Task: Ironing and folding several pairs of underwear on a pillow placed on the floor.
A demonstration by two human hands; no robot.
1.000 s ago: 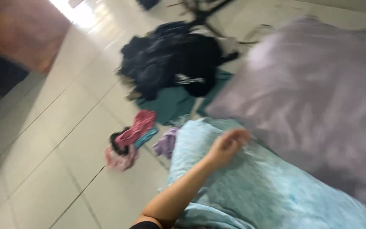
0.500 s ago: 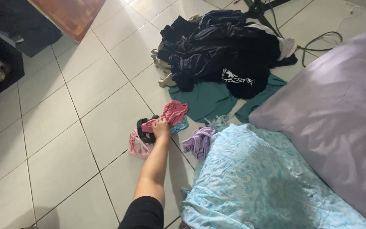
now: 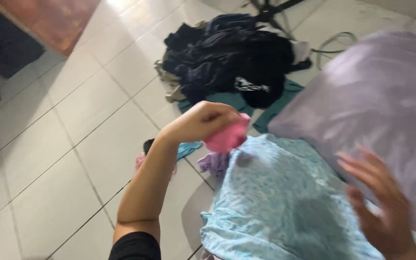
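My left hand (image 3: 203, 120) is raised above the floor and closed around a small pink garment (image 3: 227, 137), which hangs just over the edge of a light blue patterned cloth (image 3: 275, 202). My right hand (image 3: 381, 202) hovers blurred at the lower right with fingers spread, holding nothing, above the blue cloth and next to a lilac pillow (image 3: 381, 101). Below my left forearm lies a small heap of little garments (image 3: 169, 154) in pink, black and teal, with a purple piece (image 3: 213, 163) beside it.
A big pile of dark clothes (image 3: 227, 58) lies on a teal cloth (image 3: 227, 101) farther back on the white tiled floor (image 3: 49, 144). A cable (image 3: 331, 41) and black stand legs (image 3: 270, 9) are behind it. A reddish-brown panel (image 3: 49, 19) and dark furniture stand at the upper left.
My left hand took the pink garment from the small heap on the floor and lifted it toward the blue cloth. My right hand has come into view at the lower right.
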